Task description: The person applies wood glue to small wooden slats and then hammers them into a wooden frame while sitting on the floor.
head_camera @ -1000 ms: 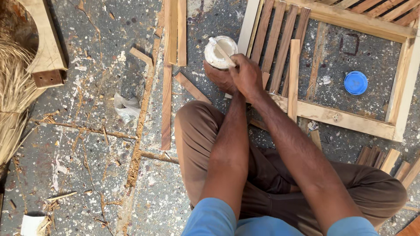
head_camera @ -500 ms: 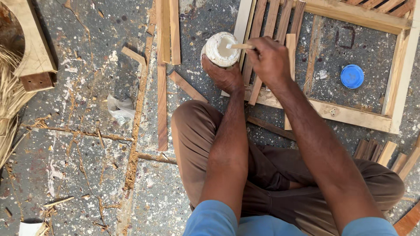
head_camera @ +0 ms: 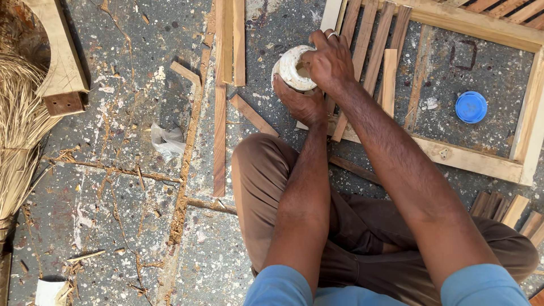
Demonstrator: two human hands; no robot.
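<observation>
Here you are dipping into the glue pot.
Your left hand [head_camera: 300, 105] cups the white pot [head_camera: 293, 68] from below, just above your knee; your right hand [head_camera: 331, 59] closes over its mouth. Next, I judge, carry glue to the wooden slats [head_camera: 374, 56] steadily.

Both forearms reach forward from blue sleeves over crossed legs in brown trousers. The left hand [head_camera: 303, 102] is cupped palm-up, fingers curled in a grip. The right hand [head_camera: 328, 62] arches over it, fingers bent downward, a ring on one finger.
</observation>
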